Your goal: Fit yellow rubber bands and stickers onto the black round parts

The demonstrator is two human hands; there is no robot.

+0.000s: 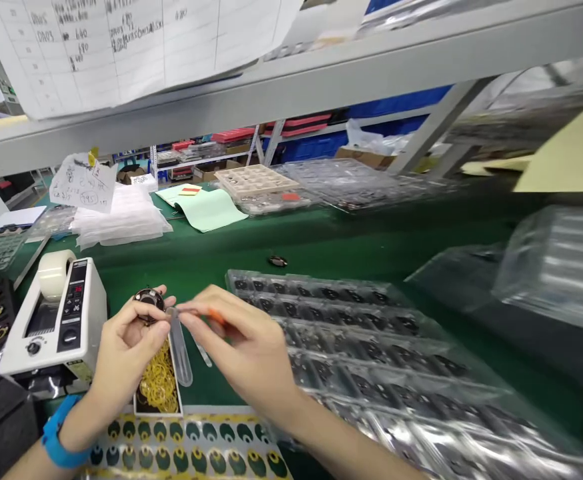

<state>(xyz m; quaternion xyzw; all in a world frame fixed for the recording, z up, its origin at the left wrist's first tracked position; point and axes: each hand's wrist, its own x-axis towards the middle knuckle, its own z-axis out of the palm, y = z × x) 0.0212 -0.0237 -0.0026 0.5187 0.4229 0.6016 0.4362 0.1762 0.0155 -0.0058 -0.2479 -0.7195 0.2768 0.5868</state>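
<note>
A small round dark part (pixel 149 301) is being held up just above the green surface (pixel 321 247), near the white tape dispenser (pixel 56 320). It is being pinched at the fingertips of the left hand (pixel 126 347), whose grip is closed round its lower edge, so that part of it is being hidden by the fingers. A thin orange-tipped tool (pixel 213 315) is being held in the right hand (pixel 249 357), with the grip closed on it between thumb and forefinger. Its working end is being blurred, and whether it is touching the part cannot be told.

Below the hands, a clear plastic tube (pixel 180 350) is being seen beside a small black tray of yellow rings (pixel 159 385), whose left edge is being covered by the left hand. A sheet of green-and-yellow round stickers (pixel 186 457) is being cut off by the lower edge. To the right, clear blister trays of dark parts (pixel 351 333) are being smeared by blur.
</note>
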